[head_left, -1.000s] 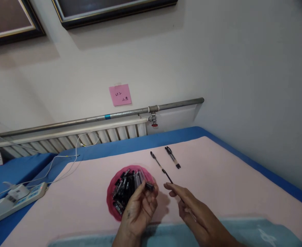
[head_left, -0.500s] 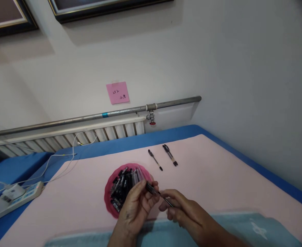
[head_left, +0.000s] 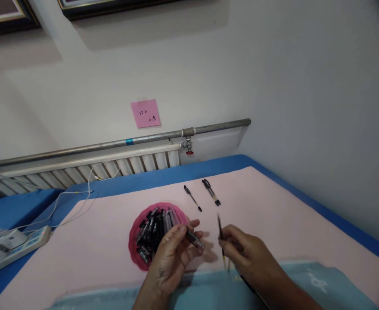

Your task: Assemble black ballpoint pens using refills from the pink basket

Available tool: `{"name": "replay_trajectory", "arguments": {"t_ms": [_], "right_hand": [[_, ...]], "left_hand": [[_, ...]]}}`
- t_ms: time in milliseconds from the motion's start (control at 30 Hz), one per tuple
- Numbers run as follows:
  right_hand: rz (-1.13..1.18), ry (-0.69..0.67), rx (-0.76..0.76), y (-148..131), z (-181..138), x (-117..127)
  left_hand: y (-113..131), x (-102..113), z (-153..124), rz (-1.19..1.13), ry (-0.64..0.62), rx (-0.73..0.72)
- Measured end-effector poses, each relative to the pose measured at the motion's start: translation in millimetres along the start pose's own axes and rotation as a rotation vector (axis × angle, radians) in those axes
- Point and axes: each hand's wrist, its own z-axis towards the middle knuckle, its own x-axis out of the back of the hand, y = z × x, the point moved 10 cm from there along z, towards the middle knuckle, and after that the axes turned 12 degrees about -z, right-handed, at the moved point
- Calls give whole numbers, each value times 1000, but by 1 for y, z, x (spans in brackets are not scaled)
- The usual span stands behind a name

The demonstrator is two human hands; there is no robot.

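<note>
My left hand [head_left: 175, 249], palm turned up, pinches a dark pen [head_left: 194, 239] with a clear end that points right; the rest of it is hidden by the fingers. Across a gap, my right hand [head_left: 244, 249] grips a thin dark pen refill [head_left: 223, 256] between thumb and fingers. The refill stands nearly upright, blurred at its upper tip and yellowish low down. Behind my left hand is a pink scalloped basket [head_left: 132, 241] full of black and clear pens [head_left: 152, 230]. Farther back lie a slim pen [head_left: 192, 198] and two pens side by side [head_left: 211, 192].
A pink sheet [head_left: 273, 219] covers the blue table [head_left: 228, 161]. Light-blue cloth [head_left: 112, 299] runs along the near edge. At left lies a white power strip [head_left: 31, 246] with plugs and cables. A radiator [head_left: 138, 165] and metal pipe [head_left: 159, 138] line the wall.
The refill has come away from the pen in my left hand. My right hand has moved right and turned the refill upright. The view has shifted slightly.
</note>
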Motion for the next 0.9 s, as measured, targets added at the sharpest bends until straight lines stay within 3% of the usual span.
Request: {"name": "replay_trajectory", "arguments": {"t_ms": [133, 200, 333, 900], "right_hand": [[431, 106, -91, -2, -8, 12], [500, 171, -73, -7, -13, 16], [445, 273, -5, -12, -20, 22], [150, 349, 113, -28, -25, 27]], "left_hand": [[3, 3, 2, -14, 29, -29], [1, 4, 3, -37, 52, -24], [-4, 7, 3, -75, 77, -2], [-12, 4, 1, -90, 51, 40]]}}
